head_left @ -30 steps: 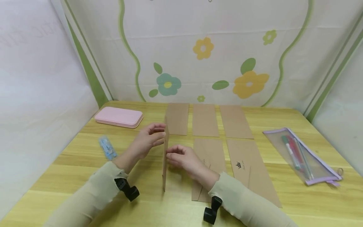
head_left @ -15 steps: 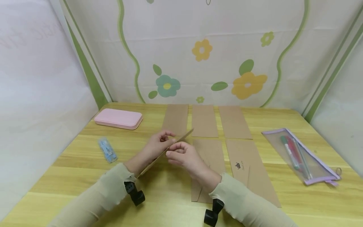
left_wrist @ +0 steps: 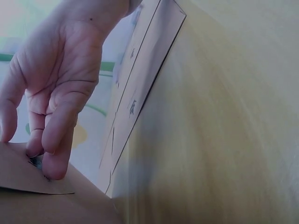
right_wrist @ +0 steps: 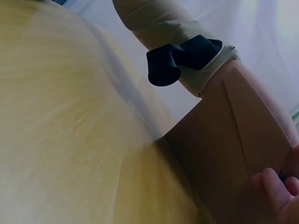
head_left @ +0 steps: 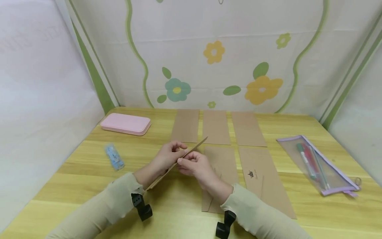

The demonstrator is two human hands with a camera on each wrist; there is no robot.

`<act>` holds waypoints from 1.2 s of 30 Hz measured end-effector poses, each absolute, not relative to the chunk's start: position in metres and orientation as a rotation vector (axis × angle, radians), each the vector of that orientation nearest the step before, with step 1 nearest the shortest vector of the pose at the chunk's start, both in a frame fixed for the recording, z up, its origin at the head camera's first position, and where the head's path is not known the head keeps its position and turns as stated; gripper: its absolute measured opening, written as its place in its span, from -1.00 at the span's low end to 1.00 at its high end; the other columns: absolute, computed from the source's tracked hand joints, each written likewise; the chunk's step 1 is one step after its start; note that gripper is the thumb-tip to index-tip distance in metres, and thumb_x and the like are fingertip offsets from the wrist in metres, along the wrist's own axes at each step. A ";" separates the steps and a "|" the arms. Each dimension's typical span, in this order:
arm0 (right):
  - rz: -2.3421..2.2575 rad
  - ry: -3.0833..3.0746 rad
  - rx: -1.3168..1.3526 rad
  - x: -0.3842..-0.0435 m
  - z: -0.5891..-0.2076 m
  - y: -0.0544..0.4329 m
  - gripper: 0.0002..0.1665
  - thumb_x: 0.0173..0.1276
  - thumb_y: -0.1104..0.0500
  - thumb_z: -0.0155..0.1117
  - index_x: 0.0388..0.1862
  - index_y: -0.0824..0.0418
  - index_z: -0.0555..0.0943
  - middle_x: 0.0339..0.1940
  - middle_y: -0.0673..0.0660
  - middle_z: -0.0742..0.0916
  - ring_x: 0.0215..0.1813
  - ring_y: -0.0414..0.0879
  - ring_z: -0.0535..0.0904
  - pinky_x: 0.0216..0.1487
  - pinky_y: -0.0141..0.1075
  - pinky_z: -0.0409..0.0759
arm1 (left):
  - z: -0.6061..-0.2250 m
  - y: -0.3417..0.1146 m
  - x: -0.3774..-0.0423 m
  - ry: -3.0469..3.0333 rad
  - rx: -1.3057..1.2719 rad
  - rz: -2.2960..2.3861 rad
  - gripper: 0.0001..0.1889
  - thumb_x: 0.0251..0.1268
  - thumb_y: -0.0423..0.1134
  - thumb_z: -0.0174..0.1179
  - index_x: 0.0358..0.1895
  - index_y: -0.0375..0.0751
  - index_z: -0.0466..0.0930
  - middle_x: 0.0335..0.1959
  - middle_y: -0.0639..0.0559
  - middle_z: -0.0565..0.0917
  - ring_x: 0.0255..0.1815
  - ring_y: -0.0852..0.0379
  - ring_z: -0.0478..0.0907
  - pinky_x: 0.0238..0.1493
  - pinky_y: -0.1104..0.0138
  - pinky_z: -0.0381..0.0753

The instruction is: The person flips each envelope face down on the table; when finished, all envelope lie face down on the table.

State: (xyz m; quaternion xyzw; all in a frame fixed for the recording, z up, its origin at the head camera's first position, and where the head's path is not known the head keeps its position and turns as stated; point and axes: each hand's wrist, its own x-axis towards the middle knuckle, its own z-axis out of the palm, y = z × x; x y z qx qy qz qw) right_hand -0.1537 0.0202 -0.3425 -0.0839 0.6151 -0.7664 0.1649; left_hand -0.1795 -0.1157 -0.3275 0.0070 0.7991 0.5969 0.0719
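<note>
A brown kraft-paper envelope [head_left: 167, 173] stands on edge between the two hands, slanted from near left to far right. My left hand [head_left: 167, 156] grips it from the left side, thumb near its upper edge. From the other side my right hand [head_left: 198, 167] holds it with curled fingers. In the left wrist view, the right hand's fingertips [left_wrist: 56, 168] lie over the dark print on the envelope's flap [left_wrist: 28, 172]. The right wrist view shows the envelope [right_wrist: 210, 140] with its flap's slanted edge, the left forearm behind it.
Three envelopes [head_left: 216, 127] lie in a row at the back; two more [head_left: 268, 179], one with a crown print, lie front right. A pink case [head_left: 126, 123] and a blue packet [head_left: 114, 157] are left. A mesh pouch of pens [head_left: 320, 166] lies right.
The envelope has turned from pointing straight away to a slant, its far end swinging right and its near end left. The left hand has come rightward with it; the right hand stays close beside.
</note>
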 end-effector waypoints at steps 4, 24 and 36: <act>-2.177 1.757 -0.197 -0.154 -0.341 0.021 -0.88 0.17 0.35 0.18 -0.46 0.28 0.41 -0.40 0.08 0.60 -0.24 -0.05 0.65 -0.07 -0.11 0.61 | -0.328 -0.114 -0.178 2.380 -0.008 1.824 -0.79 0.15 -0.39 0.16 -0.14 -0.40 0.53 -0.55 0.04 0.38 -0.50 0.18 0.34 -0.49 0.45 0.38; -2.126 1.847 -0.004 -0.155 -0.346 0.034 -0.87 0.00 0.47 0.05 -0.45 0.31 0.44 -0.43 0.06 0.53 -0.37 -0.16 0.56 -0.30 -0.29 0.65 | -0.342 -0.123 -0.174 2.299 0.064 1.865 -0.72 0.11 -0.47 0.21 -0.07 -0.40 0.46 -0.32 -0.02 0.40 -0.29 0.14 0.33 -0.30 0.47 0.42; -2.166 1.851 0.060 -0.159 -0.352 0.038 -0.82 -0.02 0.52 0.03 -0.42 0.34 0.45 -0.50 0.04 0.50 -0.43 -0.19 0.53 -0.37 -0.37 0.62 | -0.348 -0.153 -0.169 2.343 -0.036 1.966 -0.64 0.03 -0.54 0.18 -0.02 -0.47 0.45 -0.29 -0.03 0.43 -0.33 0.20 0.35 -0.37 0.51 0.44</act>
